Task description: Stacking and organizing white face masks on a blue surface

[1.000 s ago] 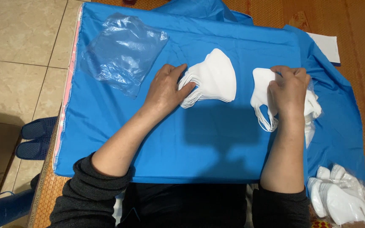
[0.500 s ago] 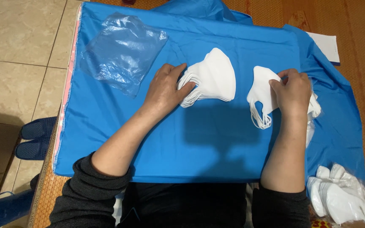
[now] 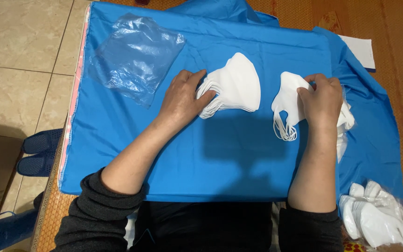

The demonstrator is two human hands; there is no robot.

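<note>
A stack of white folded face masks [image 3: 236,86] lies on a blue cloth [image 3: 220,154]. My left hand [image 3: 183,95] rests flat against the stack's left edge, fingers on the ear loops. My right hand [image 3: 322,99] grips a second bunch of white masks [image 3: 286,102] just right of the stack, their loops hanging down. More white masks lie partly hidden under my right hand and wrist.
An empty clear plastic bag [image 3: 134,56] lies at the cloth's far left. A clear bag of white masks [image 3: 376,214] sits at the near right. A white paper [image 3: 360,49] lies at the far right. Blue slippers [image 3: 40,151] stand on the tiled floor at left.
My right hand has carried its bunch of masks a little to the left, toward the stack. My left hand has stayed on the stack.
</note>
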